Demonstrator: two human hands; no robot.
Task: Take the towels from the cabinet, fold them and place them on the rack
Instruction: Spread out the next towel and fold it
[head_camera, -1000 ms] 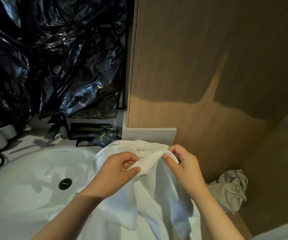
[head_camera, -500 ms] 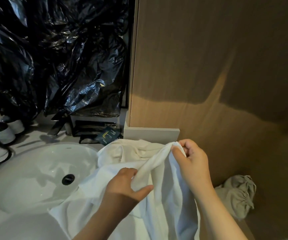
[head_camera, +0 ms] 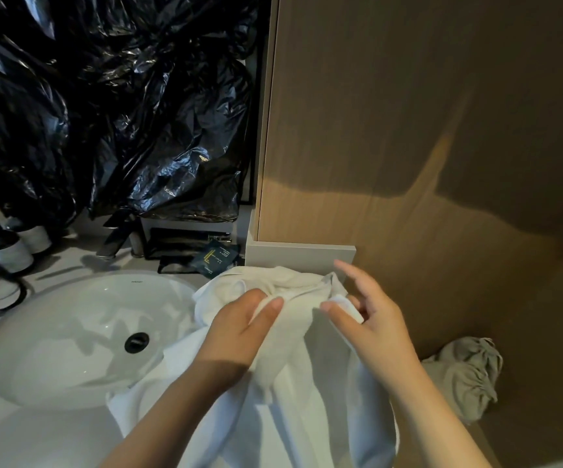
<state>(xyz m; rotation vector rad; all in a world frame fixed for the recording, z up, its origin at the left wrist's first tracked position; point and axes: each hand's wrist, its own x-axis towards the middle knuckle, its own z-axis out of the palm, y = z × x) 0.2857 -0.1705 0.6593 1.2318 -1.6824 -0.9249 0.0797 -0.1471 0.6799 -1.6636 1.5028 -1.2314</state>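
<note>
A white towel [head_camera: 307,400] lies bunched on the counter at the right of the sink and hangs down over the front edge between my arms. My left hand [head_camera: 239,329] grips a fold near the towel's top, thumb and fingers closed on the cloth. Just to the right, my right hand [head_camera: 371,319] pinches a corner of the same towel between thumb and middle fingers, while its forefinger sticks up free. A crumpled grey cloth [head_camera: 466,373] lies low at the right, beside the wooden panel. No cabinet interior or rack shows.
An oval white sink [head_camera: 53,349] fills the left of the counter, with a faucet [head_camera: 117,234], two dispenser bottles [head_camera: 6,248] and a dark packet [head_camera: 215,260] behind it. Black plastic bags [head_camera: 104,113] hang above. A tall wooden panel [head_camera: 408,130] stands at the right.
My left hand has moved up from lower on the towel to grip its bunched top. My right hand has dropped a little and spread its fingers, keeping the corner pinched.
</note>
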